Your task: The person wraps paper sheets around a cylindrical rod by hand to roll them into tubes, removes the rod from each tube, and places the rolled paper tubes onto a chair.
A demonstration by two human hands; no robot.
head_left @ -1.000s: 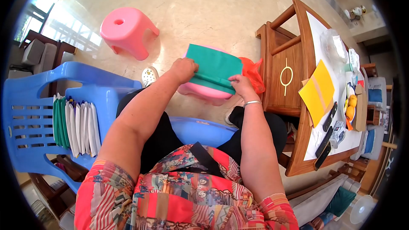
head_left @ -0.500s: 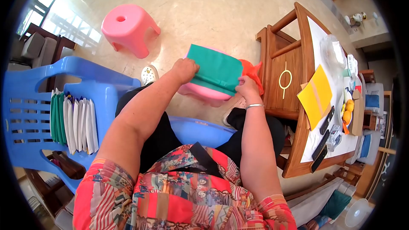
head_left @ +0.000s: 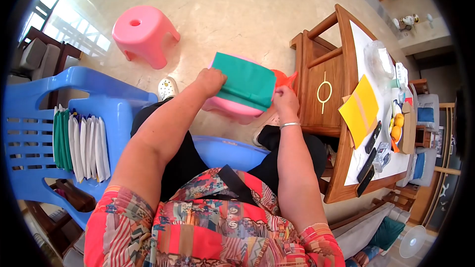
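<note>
A green folded cloth piece (head_left: 247, 80), flat and rectangular, lies over the seat of a pink stool (head_left: 230, 106) between my knees. My left hand (head_left: 211, 80) is closed on the cloth's left edge, knuckles up. At the right side of the cloth, beside an orange-red plastic bag (head_left: 283, 78), my right hand (head_left: 286, 103) has its fingers pinched together. Whatever lies between those fingertips is hidden. The bag sits against the cloth's right end, partly behind my right hand.
Another pink stool (head_left: 143, 32) stands on the floor ahead. Left of me, a blue plastic chair (head_left: 106, 101) holds a row of green and white folded cloth pieces (head_left: 81, 143). On the right is a wooden table (head_left: 341, 168) with a yellow envelope (head_left: 363, 111), remotes and oranges.
My right hand has shifted from the cloth's lower right corner up to its edge by the orange-red bag. The left hand keeps its hold, and the whole view has shifted slightly.
</note>
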